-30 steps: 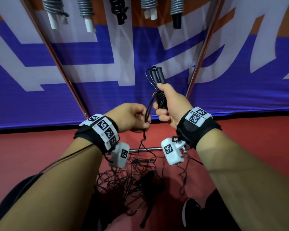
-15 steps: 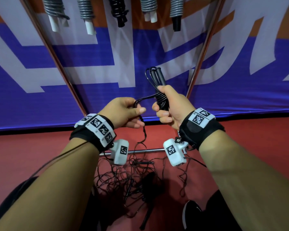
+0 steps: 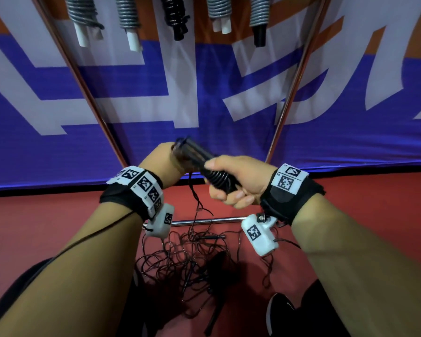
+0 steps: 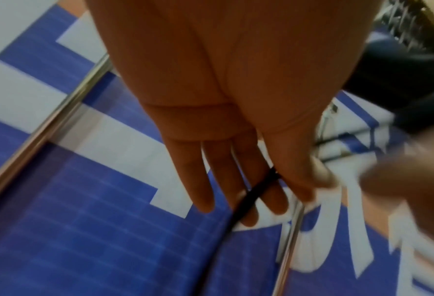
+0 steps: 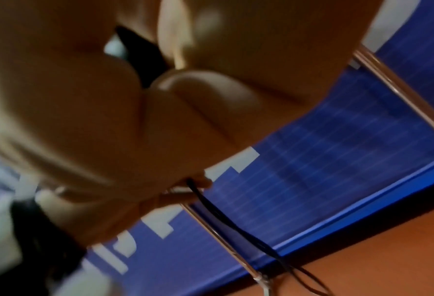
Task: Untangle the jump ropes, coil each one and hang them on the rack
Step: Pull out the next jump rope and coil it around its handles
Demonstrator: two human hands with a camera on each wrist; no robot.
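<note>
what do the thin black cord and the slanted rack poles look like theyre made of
Thin black cord: looks like smooth plastic-coated wire, since it holds springy loops in the floor tangle; the core cannot be seen. Slanted rack poles: polished metal, probably chromed or stainless steel, judging by the bright mirror-like streaks along their length.

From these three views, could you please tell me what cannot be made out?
- Rack top: head view's upper edge cuts it off.
- Left hand fingers: head view, behind the blurred rope handles.
- Right hand grip: right wrist view, blurred.
- Floor tangle: rope count unclear, strands too thin.
</note>
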